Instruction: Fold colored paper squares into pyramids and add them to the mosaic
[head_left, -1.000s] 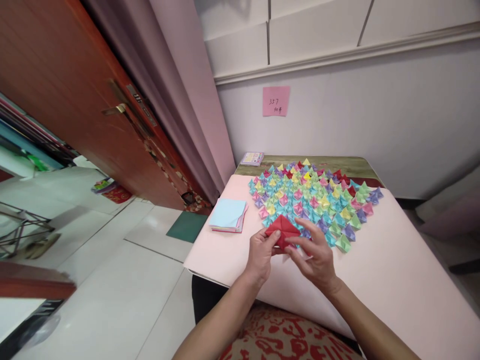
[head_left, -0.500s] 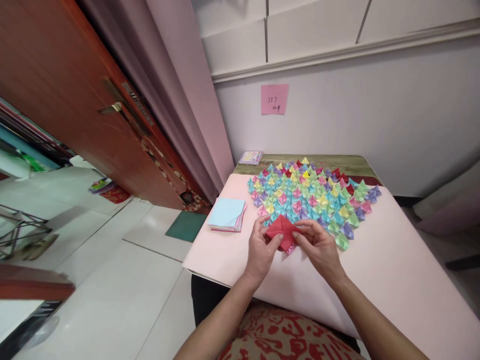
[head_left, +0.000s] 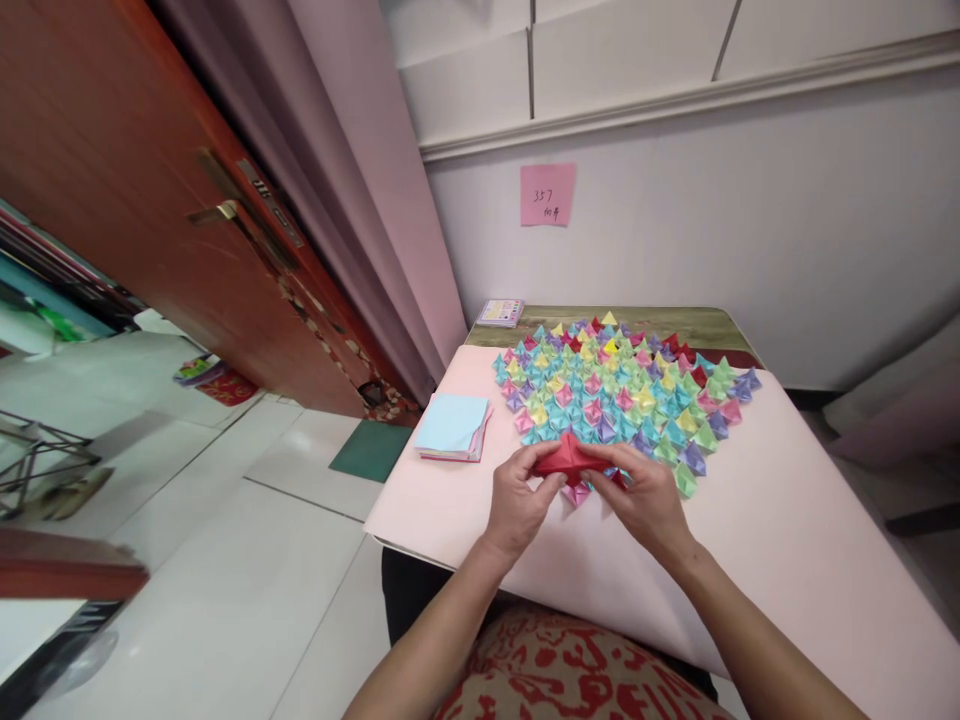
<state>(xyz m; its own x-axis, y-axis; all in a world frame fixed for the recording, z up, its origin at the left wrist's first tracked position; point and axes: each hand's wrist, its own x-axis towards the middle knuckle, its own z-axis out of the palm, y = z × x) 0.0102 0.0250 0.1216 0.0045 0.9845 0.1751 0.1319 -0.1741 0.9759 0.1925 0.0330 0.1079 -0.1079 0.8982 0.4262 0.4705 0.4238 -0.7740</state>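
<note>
Left hand [head_left: 517,497] & right hand [head_left: 646,497] both pinch the red paper piece [head_left: 568,457], now squeezed flatter & lower than a sec ago, just above the table [head_left: 795,520] at the near edge of the coloured folded pieces [head_left: 626,390].

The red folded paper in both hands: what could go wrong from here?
1. The right hand is close beside the small folded pieces; a slip could knock the nearest out of line.
2. The left hand and the right pinch the red folded paper; too much pressure may crumple it.
</note>
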